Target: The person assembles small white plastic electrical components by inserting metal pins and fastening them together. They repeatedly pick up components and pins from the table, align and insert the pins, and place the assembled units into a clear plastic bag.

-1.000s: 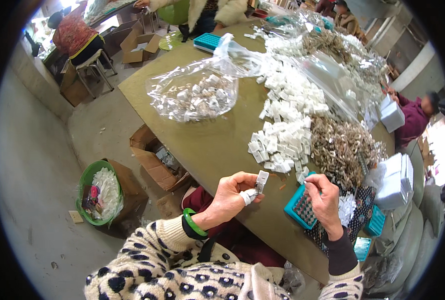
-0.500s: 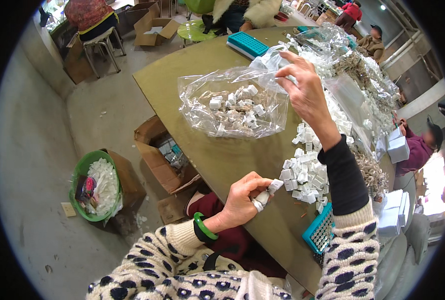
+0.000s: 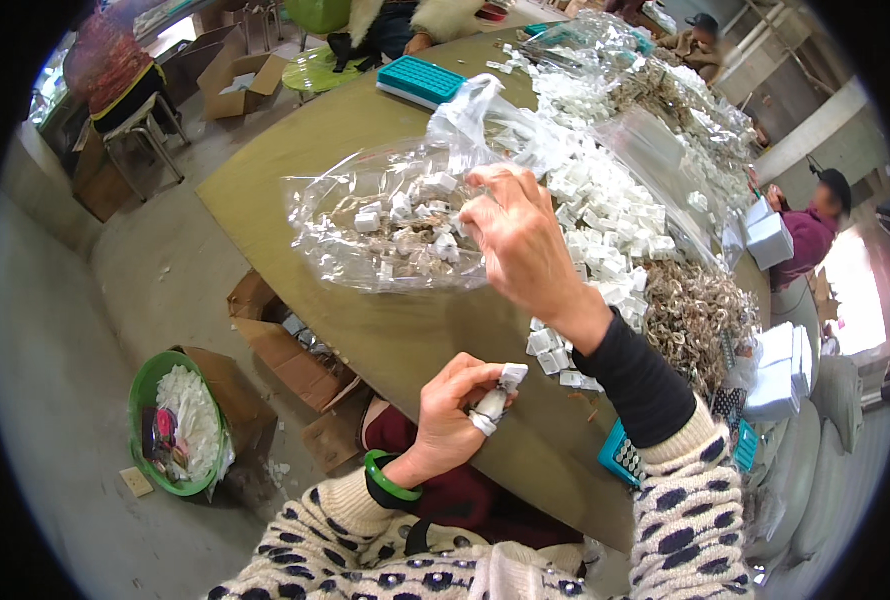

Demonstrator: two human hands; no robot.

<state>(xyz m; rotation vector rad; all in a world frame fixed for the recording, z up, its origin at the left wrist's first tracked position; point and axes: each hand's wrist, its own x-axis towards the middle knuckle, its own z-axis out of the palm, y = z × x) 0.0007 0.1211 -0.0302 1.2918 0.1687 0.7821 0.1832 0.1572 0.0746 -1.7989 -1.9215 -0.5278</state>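
My left hand (image 3: pixel 452 412), a green bangle at its wrist, is closed on a small white box-shaped piece (image 3: pixel 514 375) by the table's near edge. A rounded white shape (image 3: pixel 488 410) shows just below it, at the thumb; whether it is held or wrapped on is unclear. Farther up, my right hand (image 3: pixel 525 240) hovers at the right side of a clear plastic bag (image 3: pixel 335 262), its fingers curled but apart, with nothing visible in them. Inside that bag lie several white box-shaped pieces (image 3: pixel 368 221) among tangled brownish strands.
Loose white pieces (image 3: pixel 615 215) heap along the table (image 3: pixel 295 235), beside a pile of coiled brownish cords (image 3: pixel 700 320). Teal trays (image 3: pixel 420 82) stand far left and near right (image 3: pixel 620 455). On the floor are a green basket (image 3: pixel 145 465) and open cartons (image 3: pixel 275 335). Other people sit around.
My right hand has come down and nearer from the raised bag opening to the bag's right side. The left hand keeps its white piece. The whole view has shifted.
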